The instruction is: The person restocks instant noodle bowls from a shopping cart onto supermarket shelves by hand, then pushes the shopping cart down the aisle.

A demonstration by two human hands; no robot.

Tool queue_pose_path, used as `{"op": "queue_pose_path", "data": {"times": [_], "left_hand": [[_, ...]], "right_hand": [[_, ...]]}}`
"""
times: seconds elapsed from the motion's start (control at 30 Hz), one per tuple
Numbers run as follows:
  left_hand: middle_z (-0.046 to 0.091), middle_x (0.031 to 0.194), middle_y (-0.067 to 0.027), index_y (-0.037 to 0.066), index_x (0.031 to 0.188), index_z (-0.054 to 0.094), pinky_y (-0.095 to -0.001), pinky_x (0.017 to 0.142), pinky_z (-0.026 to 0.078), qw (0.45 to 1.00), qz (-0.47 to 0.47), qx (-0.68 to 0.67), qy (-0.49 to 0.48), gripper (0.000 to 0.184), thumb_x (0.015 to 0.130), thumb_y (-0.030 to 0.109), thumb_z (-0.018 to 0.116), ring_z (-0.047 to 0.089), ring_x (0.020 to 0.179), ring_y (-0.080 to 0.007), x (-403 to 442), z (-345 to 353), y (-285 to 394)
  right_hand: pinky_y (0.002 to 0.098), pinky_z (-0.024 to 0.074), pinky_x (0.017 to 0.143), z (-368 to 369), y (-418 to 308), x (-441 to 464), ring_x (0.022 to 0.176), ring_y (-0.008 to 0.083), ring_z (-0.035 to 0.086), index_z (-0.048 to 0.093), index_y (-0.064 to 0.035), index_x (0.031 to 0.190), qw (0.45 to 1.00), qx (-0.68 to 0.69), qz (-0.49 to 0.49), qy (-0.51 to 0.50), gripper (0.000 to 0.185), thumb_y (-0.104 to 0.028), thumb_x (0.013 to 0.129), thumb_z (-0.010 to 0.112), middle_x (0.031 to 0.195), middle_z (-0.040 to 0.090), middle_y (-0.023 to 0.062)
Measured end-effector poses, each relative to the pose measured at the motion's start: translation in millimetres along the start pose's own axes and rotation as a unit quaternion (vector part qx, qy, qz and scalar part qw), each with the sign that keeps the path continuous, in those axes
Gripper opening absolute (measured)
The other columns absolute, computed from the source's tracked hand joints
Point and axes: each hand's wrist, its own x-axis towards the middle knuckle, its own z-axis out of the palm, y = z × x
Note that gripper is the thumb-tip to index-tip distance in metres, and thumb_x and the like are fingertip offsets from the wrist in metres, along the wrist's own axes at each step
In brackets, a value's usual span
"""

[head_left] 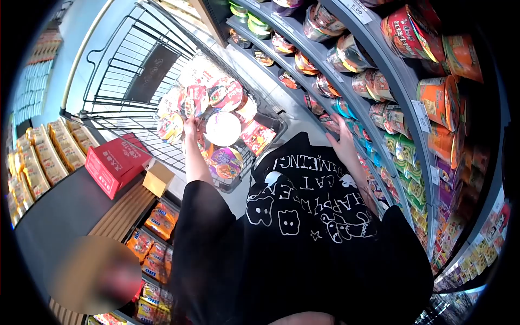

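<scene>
- Far left, we see yellow packs (37, 162) lined up in rows, with a red box (116, 162) nearer us, just beside the cart.
- Here's the cart (153, 73), wire-sided, and in it a cluster of round tubs and packets.
- Our left hand (190, 130) is reaching in, fingers close together against the near side of a red tub (196, 100). That tub sits in among the others; whether we have it gripped or just touch it, we cannot tell. To handle it well, we'd want fingers round its side, pressure off the lid, and a level base before we let go.
- Just right of it, a white-lidded tub (223, 129), a purple tub (226, 162) beyond our wrist, and a red packet (257, 138) by the cart's edge. A gentle hand here should spare the neighbours a knock.
- Across to our right hand (345, 145): thumb well out, fingers stretched, nothing seen in them, right by the shelf with its teal tubs (344, 108). Best kept light there, so nothing gets nudged.
- Far right, orange tubs (439, 103) fill the upper shelf.
</scene>
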Motion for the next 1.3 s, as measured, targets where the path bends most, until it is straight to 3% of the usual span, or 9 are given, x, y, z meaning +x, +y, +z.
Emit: {"op": "queue_pose_path", "data": {"times": [0.1, 0.17, 0.3, 0.4, 0.53, 0.67, 0.73, 1.1, 1.3], "left_hand": [[0.052, 0.065, -0.003, 0.001, 0.077, 0.052, -0.0235, 0.055, 0.043, 0.999, -0.013, -0.029, 0.015, 0.014, 0.083, 0.013, 0.047, 0.05, 0.061, -0.0113, -6, -11, -6], [0.052, 0.06, -0.0035, 0.001, 0.068, 0.051, -0.0234, 0.038, 0.037, 1.0, -0.013, 0.018, 0.022, 0.025, 0.084, 0.021, 0.047, 0.046, 0.046, -0.0117, -11, -12, -8], [0.048, 0.054, -0.0037, 0.003, 0.067, 0.051, -0.0251, 0.035, 0.035, 0.987, -0.124, 0.01, 0.103, 0.022, 0.082, 0.018, 0.047, 0.046, 0.044, -0.0135, -21, 1, 11], [0.043, 0.049, -0.0003, 0.007, 0.062, 0.049, -0.0194, 0.031, 0.02, 0.961, -0.265, 0.054, -0.059, 0.026, 0.082, 0.018, 0.036, 0.033, 0.035, -0.0065, 14, -33, -29], [0.038, 0.048, 0.001, 0.006, 0.063, 0.047, -0.0178, 0.031, 0.028, 0.985, -0.119, -0.062, 0.106, 0.018, 0.078, 0.008, 0.037, 0.037, 0.038, -0.008, -64, 19, -16], [0.044, 0.05, -0.0014, 0.004, 0.063, 0.048, -0.02, 0.032, 0.03, 0.992, 0.055, -0.071, 0.085, 0.021, 0.08, 0.011, 0.039, 0.041, 0.039, -0.0085, -67, 13, -53], [0.046, 0.049, -0.0024, 0.004, 0.061, 0.05, -0.0202, 0.032, 0.03, 0.996, -0.013, 0.017, 0.083, 0.025, 0.082, 0.013, 0.04, 0.041, 0.038, -0.0084, -105, 29, -29], [0.049, 0.049, -0.0016, 0.001, 0.057, 0.052, -0.0234, 0.042, 0.034, 0.978, 0.11, 0.174, -0.042, 0.032, 0.081, 0.022, 0.047, 0.043, 0.044, -0.008, -165, 125, -23], [0.055, 0.064, -0.0044, 0.001, 0.077, 0.052, -0.0197, 0.045, 0.038, 0.992, 0.016, -0.088, -0.09, 0.025, 0.085, 0.023, 0.042, 0.047, 0.049, -0.0085, -221, 160, 29]], "right_hand": [[0.0313, 0.0391, 0.084, 0, 1, 5, 0.099, 0.0244, 0.049, 0.027, -0.0036, 0.122, 0.999, -0.026, -0.009, -0.021, 0.055, -0.003, 0.074, 0.054, 0.118, 0.041, 0.0163], [0.0326, 0.0386, 0.084, 1, 2, 10, 0.098, 0.0246, 0.05, 0.029, -0.0041, 0.121, 1.0, -0.003, -0.01, -0.024, 0.056, -0.003, 0.072, 0.056, 0.116, 0.043, 0.0155], [0.0344, 0.0384, 0.084, 5, 4, 17, 0.098, 0.0253, 0.049, 0.031, -0.0043, 0.12, 0.999, 0.011, -0.024, -0.022, 0.057, -0.003, 0.07, 0.057, 0.113, 0.045, 0.015], [0.0344, 0.0381, 0.084, 5, 9, 23, 0.099, 0.0255, 0.048, 0.031, -0.0051, 0.12, 0.999, 0.031, -0.018, -0.03, 0.056, -0.004, 0.07, 0.057, 0.113, 0.045, 0.0147], [0.0336, 0.0379, 0.084, 6, 23, 26, 0.098, 0.0246, 0.048, 0.03, -0.0065, 0.121, 0.999, 0.02, -0.029, -0.03, 0.057, -0.004, 0.07, 0.057, 0.113, 0.045, 0.0139], [0.0255, 0.0436, 0.069, 7, 27, 35, 0.093, 0.0176, 0.052, 0.031, -0.0096, 0.121, 0.998, -0.018, -0.056, -0.017, 0.058, 0.0, 0.07, 0.057, 0.115, 0.044, 0.0099], [0.0271, 0.0431, 0.073, 2, 12, 44, 0.093, 0.0186, 0.052, 0.032, -0.0064, 0.12, 0.993, 0.014, -0.117, -0.004, 0.056, -0.001, 0.071, 0.057, 0.114, 0.046, 0.0111], [0.0348, 0.0327, 0.091, -106, -198, 147, 0.111, 0.0233, 0.038, 0.028, -0.0022, 0.122, 0.898, 0.2, -0.357, 0.158, 0.064, -0.004, 0.067, 0.061, 0.122, 0.034, 0.0166], [0.0371, 0.0359, 0.089, -145, -284, 250, 0.107, 0.0281, 0.037, 0.022, 0.0025, 0.118, 0.789, 0.078, -0.461, 0.398, 0.086, -0.016, 0.053, 0.076, 0.117, 0.028, 0.0249]]}}
